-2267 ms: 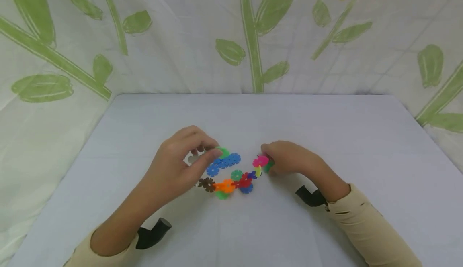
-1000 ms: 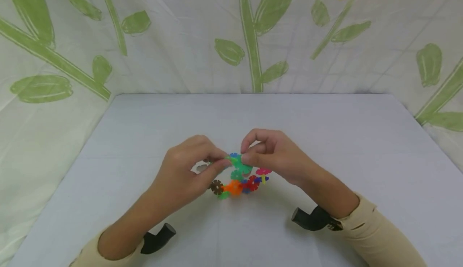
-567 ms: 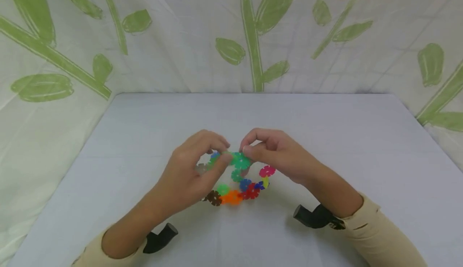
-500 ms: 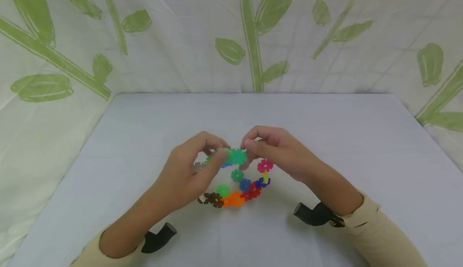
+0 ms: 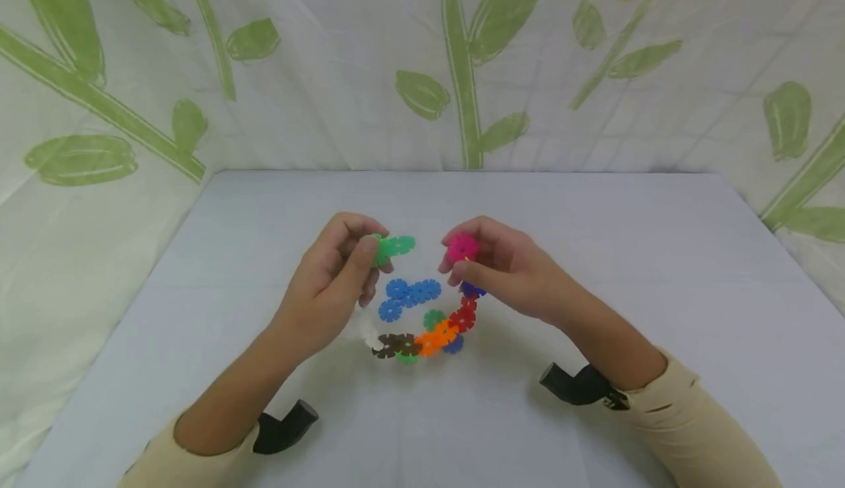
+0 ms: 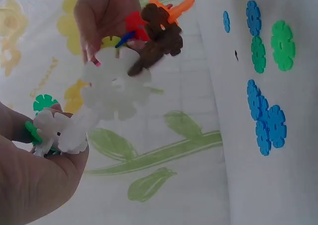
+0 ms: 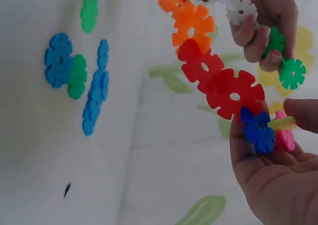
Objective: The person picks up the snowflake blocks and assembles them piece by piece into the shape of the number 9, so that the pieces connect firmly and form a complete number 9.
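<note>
A chain of interlocking snowflake discs hangs in a curve between my hands. My left hand (image 5: 326,275) pinches its green discs (image 5: 398,246) between thumb and fingers; white discs (image 6: 59,130) lie against those fingers in the left wrist view. From there the chain runs through brown discs (image 5: 396,345), orange discs (image 5: 437,338) and red discs (image 7: 221,83). Its other end, with blue (image 7: 259,130), yellow (image 7: 281,124) and pink (image 5: 463,248) discs, is held in the fingers of my right hand (image 5: 511,271). A gap separates the green end from the pink end.
Loose blue discs (image 5: 412,293) lie on the white table (image 5: 594,238) beyond the chain's low middle. Loose green discs (image 5: 433,319) and another blue disc (image 5: 455,343) sit partly behind the chain. A flower-patterned cloth (image 5: 343,70) hangs behind the table.
My hands came together at the green discs, then parted. The right hand left the green disc and took the pink end. Both hands rose, lifting the chain and uncovering the blue discs.
</note>
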`<act>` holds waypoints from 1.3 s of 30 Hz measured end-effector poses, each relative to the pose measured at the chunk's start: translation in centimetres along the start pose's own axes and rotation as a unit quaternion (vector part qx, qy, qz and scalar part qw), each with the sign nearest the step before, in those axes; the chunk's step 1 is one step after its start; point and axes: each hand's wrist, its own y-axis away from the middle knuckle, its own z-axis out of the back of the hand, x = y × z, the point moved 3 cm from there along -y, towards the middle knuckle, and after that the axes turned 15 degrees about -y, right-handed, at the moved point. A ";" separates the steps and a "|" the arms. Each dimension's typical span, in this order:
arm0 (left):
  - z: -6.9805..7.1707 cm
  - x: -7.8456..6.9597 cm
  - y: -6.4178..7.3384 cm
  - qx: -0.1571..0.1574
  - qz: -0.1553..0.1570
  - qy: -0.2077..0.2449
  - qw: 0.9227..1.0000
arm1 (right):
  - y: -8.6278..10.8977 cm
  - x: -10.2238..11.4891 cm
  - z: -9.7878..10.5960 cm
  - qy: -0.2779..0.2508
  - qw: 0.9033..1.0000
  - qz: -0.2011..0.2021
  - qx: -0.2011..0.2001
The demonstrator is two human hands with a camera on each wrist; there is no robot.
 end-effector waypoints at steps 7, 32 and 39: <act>-0.6 0.4 0.2 0.073 0.085 -0.041 0.993 | 0.4 0.8 -1.3 0.095 0.990 0.107 0.018; -1.1 0.6 0.0 0.104 0.089 -0.051 0.989 | 0.5 0.7 -1.8 0.098 0.984 0.147 0.018; -0.9 0.6 0.1 0.105 0.091 -0.050 0.989 | 0.3 0.5 -1.7 0.097 0.980 0.173 0.004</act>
